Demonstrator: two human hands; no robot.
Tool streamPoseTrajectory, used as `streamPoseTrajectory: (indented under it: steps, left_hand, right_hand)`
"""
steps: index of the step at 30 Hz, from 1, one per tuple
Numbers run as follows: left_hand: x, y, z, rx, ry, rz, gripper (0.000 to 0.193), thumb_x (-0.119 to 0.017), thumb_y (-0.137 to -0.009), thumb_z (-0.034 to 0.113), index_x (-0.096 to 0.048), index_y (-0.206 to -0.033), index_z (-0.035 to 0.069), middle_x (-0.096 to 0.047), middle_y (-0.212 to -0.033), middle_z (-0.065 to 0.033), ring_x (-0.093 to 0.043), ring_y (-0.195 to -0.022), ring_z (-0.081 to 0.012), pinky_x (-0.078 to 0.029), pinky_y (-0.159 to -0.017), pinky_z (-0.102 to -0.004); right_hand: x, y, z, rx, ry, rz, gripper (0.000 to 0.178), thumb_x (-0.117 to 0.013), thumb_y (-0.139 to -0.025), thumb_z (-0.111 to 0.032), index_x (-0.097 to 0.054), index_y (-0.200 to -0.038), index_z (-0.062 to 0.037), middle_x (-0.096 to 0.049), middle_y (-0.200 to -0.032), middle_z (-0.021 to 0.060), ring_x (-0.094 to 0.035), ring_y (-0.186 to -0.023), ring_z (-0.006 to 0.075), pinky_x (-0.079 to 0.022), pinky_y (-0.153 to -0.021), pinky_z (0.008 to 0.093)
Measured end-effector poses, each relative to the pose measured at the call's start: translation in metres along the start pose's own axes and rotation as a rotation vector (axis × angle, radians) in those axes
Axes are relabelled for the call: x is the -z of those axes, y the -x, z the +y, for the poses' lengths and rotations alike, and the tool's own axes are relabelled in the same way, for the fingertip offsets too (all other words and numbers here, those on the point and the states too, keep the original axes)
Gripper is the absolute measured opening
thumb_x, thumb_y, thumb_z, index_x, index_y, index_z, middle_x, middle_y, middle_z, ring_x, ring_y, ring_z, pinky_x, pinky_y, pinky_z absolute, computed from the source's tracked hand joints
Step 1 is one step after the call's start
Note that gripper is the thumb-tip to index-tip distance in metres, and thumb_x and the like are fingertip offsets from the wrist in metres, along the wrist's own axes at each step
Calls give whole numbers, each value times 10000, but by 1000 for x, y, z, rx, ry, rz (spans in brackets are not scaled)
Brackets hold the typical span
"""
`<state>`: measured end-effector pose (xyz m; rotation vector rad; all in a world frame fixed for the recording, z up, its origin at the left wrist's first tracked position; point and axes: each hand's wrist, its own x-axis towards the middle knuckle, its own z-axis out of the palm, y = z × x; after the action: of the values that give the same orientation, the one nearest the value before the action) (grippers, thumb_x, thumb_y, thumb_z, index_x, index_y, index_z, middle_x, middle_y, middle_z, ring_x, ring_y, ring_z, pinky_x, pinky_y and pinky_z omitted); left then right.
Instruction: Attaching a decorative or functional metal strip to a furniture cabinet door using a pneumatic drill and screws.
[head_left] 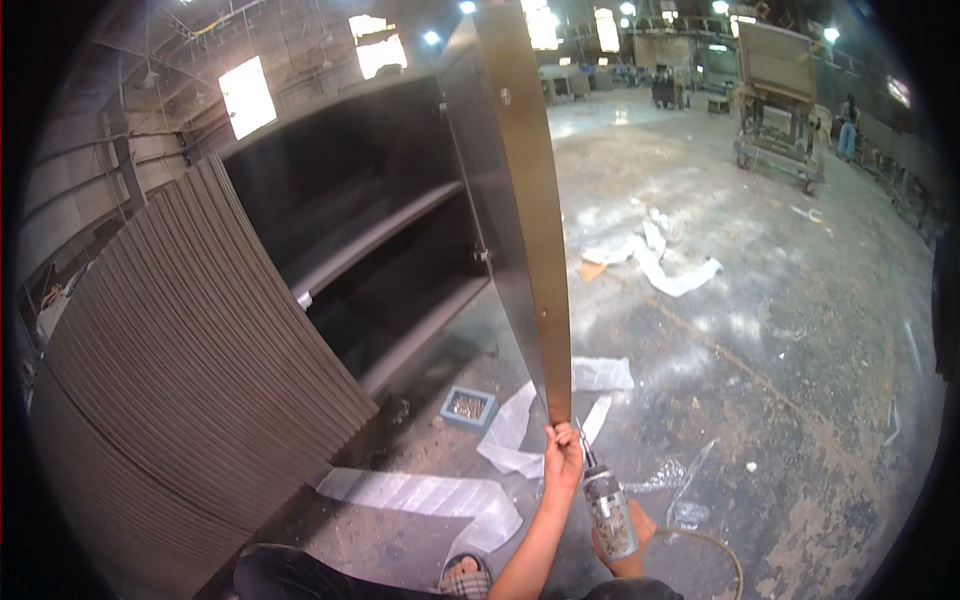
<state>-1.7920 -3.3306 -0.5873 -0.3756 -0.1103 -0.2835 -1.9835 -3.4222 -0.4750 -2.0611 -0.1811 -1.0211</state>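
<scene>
Door (pixel 525 200) of metal cabinet (pixel 370 230) stood open; left hand (pixel 563 452) pinched its lower corner, right hand (pixel 622 535) gripped pneumatic tool (pixel 607 505) beside it. Fastening step likely; next called for tip alignment.

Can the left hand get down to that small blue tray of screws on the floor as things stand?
Probably not right away: the left hand has its grip on the lower corner of the tall grey metal cabinet door. The small blue tray of screws lies apart, lower left, with only bare floor between, so letting go would free the way.
</scene>
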Motion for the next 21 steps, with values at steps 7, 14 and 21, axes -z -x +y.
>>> streamPoseTrajectory:
  steps: [7,14,21]
  left_hand:
    - [-11,-7,2,-32,54,138,225,-555,-978,170,-472,-998,-38,-462,-843,-55,-482,-711,-124,-494,-658,-231]
    - [-20,-8,4,-105,1,206,216,-547,-978,138,-486,-1022,-65,-489,-859,-80,-495,-729,-135,-512,-663,-230]
    - [-20,-5,-1,-79,91,234,214,-558,-971,126,-497,-1014,-74,-511,-855,-96,-505,-747,-151,-519,-676,-243]
  right_hand:
    - [-3,-10,-3,-49,-85,59,174,-694,-600,-73,-578,-726,-48,-540,-658,109,-566,-569,334,-448,-525,398]
    - [1,-32,-6,-11,-108,43,173,-752,-675,-68,-629,-783,-11,-596,-684,132,-607,-581,316,-459,-527,378]
    - [17,-58,-4,-88,-68,43,260,-727,-565,-79,-629,-804,-53,-583,-714,117,-599,-631,348,-475,-576,400]
